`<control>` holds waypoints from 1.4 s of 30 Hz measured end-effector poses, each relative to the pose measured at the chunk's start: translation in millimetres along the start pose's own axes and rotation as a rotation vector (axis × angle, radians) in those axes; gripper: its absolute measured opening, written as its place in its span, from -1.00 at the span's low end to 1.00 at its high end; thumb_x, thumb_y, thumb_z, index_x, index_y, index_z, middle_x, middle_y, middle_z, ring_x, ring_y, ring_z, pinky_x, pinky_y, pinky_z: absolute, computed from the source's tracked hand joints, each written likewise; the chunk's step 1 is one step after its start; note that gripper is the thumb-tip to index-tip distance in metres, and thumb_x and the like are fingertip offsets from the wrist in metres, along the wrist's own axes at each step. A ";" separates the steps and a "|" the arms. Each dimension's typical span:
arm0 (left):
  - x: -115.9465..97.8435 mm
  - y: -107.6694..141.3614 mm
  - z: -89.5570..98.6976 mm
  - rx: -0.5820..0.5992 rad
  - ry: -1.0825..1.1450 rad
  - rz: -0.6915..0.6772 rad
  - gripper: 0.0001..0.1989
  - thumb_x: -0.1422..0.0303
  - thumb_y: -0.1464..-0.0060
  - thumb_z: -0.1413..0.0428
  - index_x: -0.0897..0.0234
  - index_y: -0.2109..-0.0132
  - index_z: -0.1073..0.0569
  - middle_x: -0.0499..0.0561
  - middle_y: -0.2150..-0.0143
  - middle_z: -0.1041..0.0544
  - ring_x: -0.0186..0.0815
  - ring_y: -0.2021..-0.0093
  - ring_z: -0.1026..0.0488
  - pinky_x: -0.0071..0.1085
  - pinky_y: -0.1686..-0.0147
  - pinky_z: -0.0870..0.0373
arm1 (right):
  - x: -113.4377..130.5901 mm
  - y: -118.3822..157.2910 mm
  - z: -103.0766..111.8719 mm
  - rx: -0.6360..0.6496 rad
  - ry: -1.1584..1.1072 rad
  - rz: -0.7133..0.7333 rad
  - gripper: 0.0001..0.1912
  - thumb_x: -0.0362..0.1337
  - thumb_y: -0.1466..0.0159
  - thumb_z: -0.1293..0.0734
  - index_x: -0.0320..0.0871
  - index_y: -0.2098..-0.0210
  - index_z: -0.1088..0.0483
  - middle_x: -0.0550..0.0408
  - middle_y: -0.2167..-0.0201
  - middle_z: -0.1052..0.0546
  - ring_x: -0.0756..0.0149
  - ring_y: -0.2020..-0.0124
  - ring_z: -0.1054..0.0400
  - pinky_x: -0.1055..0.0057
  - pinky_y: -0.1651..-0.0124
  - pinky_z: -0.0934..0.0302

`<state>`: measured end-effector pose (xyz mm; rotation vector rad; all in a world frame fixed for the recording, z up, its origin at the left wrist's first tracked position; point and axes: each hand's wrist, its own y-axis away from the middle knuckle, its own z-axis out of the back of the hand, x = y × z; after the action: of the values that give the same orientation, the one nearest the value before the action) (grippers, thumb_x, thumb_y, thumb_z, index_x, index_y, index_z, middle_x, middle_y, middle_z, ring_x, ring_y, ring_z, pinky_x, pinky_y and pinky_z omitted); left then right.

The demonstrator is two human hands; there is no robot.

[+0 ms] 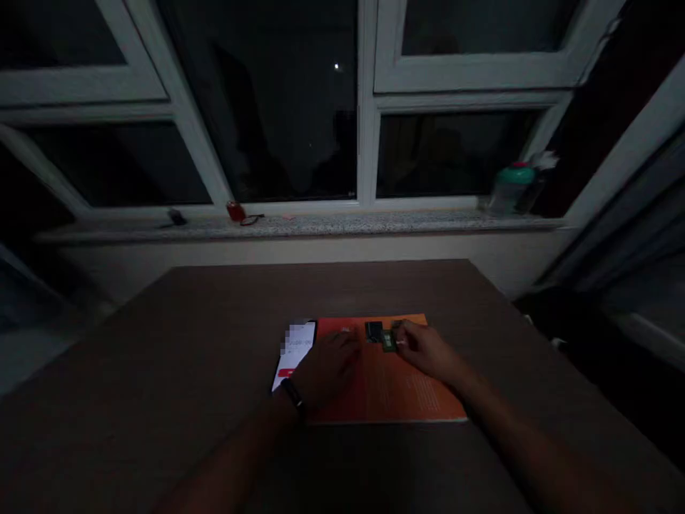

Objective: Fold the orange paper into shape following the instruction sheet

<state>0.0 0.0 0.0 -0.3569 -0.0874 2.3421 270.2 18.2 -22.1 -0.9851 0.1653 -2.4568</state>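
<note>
The scene is dim. My left hand (326, 368), with a black band on its wrist, rests palm down on an orange booklet (385, 382), right next to a lit smartphone (295, 350) and holding nothing. My right hand (425, 350) lies at the booklet's far edge, its fingertips pinched on a small green circuit board (388, 341). Just left of that board sits a small black component (373, 331). A small white bit shows at my right fingertips, too small to name. Part of the board is hidden by my fingers.
The booklet and phone lie on a brown table (160, 357). Beyond the table is a speckled stone windowsill (300, 225) holding a red object (235, 211) and a plastic bottle with a green cap (511, 189). Dark window panes stand behind.
</note>
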 end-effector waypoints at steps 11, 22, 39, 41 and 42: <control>3.0 0.4 -1.4 -0.055 -0.055 0.147 -0.60 0.40 -0.21 -0.09 0.26 -0.18 -0.29 0.13 -0.16 -0.36 -0.12 -0.13 -0.30 -0.16 -0.13 -0.25 | -1.6 1.4 -1.4 0.001 0.011 -0.014 -0.89 -0.41 -0.17 -0.25 -0.08 0.38 -0.20 0.19 0.45 -0.40 0.36 0.45 -0.29 0.50 0.38 -0.07; 14.2 0.8 -8.7 -0.135 -0.275 0.417 -0.58 0.23 -0.25 -0.08 0.36 -0.16 -0.29 0.28 -0.20 -0.30 0.01 -0.16 -0.27 -0.05 -0.13 -0.20 | -4.3 -0.3 -5.2 -0.023 0.000 -0.018 -0.97 -0.33 -0.23 -0.25 -0.08 0.30 -0.30 0.15 0.41 -0.48 0.32 0.42 -0.37 0.46 0.35 -0.14; 14.7 0.8 -10.6 -0.081 -0.291 0.442 -0.47 0.23 -0.26 -0.07 0.45 -0.26 -0.24 0.36 -0.26 -0.29 0.06 -0.27 -0.21 -0.03 -0.23 -0.11 | -5.3 0.1 -11.0 -0.043 0.019 0.006 -0.88 -0.30 -0.28 -0.25 -0.09 0.20 -0.39 0.10 0.37 -0.51 0.32 0.39 -0.39 0.45 0.33 -0.22; 14.2 0.8 -9.4 -0.067 -0.292 0.444 -0.46 0.21 -0.27 -0.06 0.46 -0.27 -0.23 0.36 -0.27 -0.28 0.05 -0.28 -0.20 -0.04 -0.23 -0.10 | -4.8 0.1 -10.9 -0.038 0.017 0.008 -0.88 -0.30 -0.28 -0.25 -0.09 0.20 -0.39 0.10 0.37 -0.51 0.32 0.40 -0.38 0.45 0.33 -0.22; 13.9 0.7 -8.5 -0.061 -0.293 0.443 -0.46 0.21 -0.27 -0.06 0.46 -0.27 -0.23 0.35 -0.28 -0.28 0.04 -0.28 -0.20 -0.05 -0.24 -0.10 | -4.4 0.0 -10.7 -0.037 0.018 0.008 -0.88 -0.30 -0.28 -0.25 -0.09 0.20 -0.39 0.10 0.37 -0.51 0.33 0.40 -0.38 0.45 0.33 -0.22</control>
<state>-7.5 8.9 -11.4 -0.0601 -0.2415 2.8228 265.7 19.6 -32.7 -0.9764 0.2215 -2.4641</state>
